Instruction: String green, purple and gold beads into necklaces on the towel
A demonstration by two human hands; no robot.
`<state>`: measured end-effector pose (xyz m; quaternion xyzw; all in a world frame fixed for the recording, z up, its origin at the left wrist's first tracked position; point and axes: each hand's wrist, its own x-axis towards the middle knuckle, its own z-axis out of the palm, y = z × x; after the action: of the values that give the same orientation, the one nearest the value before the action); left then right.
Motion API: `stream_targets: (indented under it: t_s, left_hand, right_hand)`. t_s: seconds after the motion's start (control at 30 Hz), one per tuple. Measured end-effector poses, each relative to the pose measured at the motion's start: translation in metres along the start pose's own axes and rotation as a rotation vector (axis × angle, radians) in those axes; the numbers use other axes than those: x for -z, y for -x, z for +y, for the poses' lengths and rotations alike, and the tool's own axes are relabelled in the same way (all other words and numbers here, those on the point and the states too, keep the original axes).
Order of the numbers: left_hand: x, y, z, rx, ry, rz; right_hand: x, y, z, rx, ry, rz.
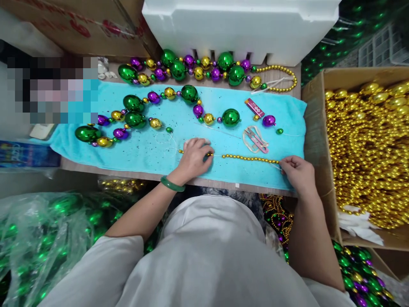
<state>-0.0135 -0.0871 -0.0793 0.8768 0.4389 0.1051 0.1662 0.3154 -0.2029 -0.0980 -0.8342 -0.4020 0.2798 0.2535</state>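
Note:
A string of small gold beads [251,158] is stretched across the turquoise towel [153,160], with a gap of bare thread near its left part. My left hand [194,157], a green bangle on its wrist, rests palm down on the towel, thumb and forefinger closed on the beaded thread. At the strand's right end, my right hand [298,171] pinches the last beads and a pale thread tail. A bead garland [133,103] of green, purple and gold balls lies curved beyond my left hand. Its loose thread loops near a small green bead [168,129].
Pink thread snips [256,140] lie by a rubber band, near a maroon packet [254,108] and a loose purple ball [269,121]. Another garland [177,70] lies along the back, before a white foam box [239,30]. At right stands a carton [330,170] of gold beads.

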Motion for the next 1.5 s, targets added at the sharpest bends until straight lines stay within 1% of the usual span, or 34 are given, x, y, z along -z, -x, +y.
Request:
stream_targets:
  t_s: [0.07, 0.13, 0.33, 0.43, 0.57, 0.63, 0.7, 0.8, 0.9, 1.0, 1.13, 1.2, 1.27, 1.43, 1.5]
  left_hand:
    - [0.003, -0.001, 0.002, 0.002, -0.010, -0.005]
    - [0.002, -0.005, 0.008, -0.024, -0.001, -0.016]
    - [-0.015, -0.018, 0.028, -0.067, 0.037, -0.025]
    - [-0.016, -0.017, 0.028, -0.070, 0.039, -0.035]
    - [-0.006, -0.012, 0.021, -0.021, 0.005, -0.017]
    - [-0.004, -0.011, 0.021, -0.020, -0.003, -0.009]
    - [-0.005, -0.013, 0.026, -0.050, 0.004, -0.016]
    - [-0.013, -0.020, 0.040, -0.100, 0.015, -0.040]
    - [-0.020, -0.026, 0.049, -0.118, 0.012, -0.040]
    - [-0.019, -0.026, 0.046, -0.113, 0.000, -0.034]
    - [-0.010, -0.020, 0.035, -0.067, -0.040, -0.030]
    - [-0.008, -0.020, 0.035, -0.060, -0.044, -0.034]
    - [-0.010, -0.022, 0.040, -0.077, -0.029, -0.043]
    - [-0.023, -0.035, 0.062, -0.156, 0.012, -0.065]
    - [-0.026, -0.038, 0.066, -0.181, 0.005, -0.065]
  right_hand:
    - [-0.001, -0.001, 0.002, -0.012, -0.026, -0.005]
    - [-0.001, -0.001, 0.003, -0.024, -0.051, -0.011]
    - [0.000, 0.001, -0.001, -0.018, -0.041, 0.003]
    - [-0.001, 0.002, 0.000, -0.013, -0.038, 0.012]
    - [-0.002, 0.001, 0.002, -0.005, -0.030, 0.020]
    - [-0.002, 0.001, 0.002, 0.000, -0.028, 0.014]
    - [-0.002, 0.002, 0.001, 0.003, -0.023, 0.009]
    - [-0.001, 0.003, -0.001, 0.005, -0.014, 0.011]
    - [0.000, 0.003, -0.003, 0.009, -0.011, 0.008]
    - [0.000, 0.003, -0.004, 0.018, -0.019, 0.003]
    - [-0.001, 0.003, -0.003, 0.027, -0.032, -0.001]
    - [-0.001, 0.002, -0.003, 0.032, -0.032, -0.007]
    - [-0.001, 0.002, -0.003, 0.037, -0.030, -0.008]
    - [0.000, 0.003, -0.003, 0.047, -0.025, -0.011]
    - [-0.001, 0.003, -0.003, 0.043, -0.027, -0.013]
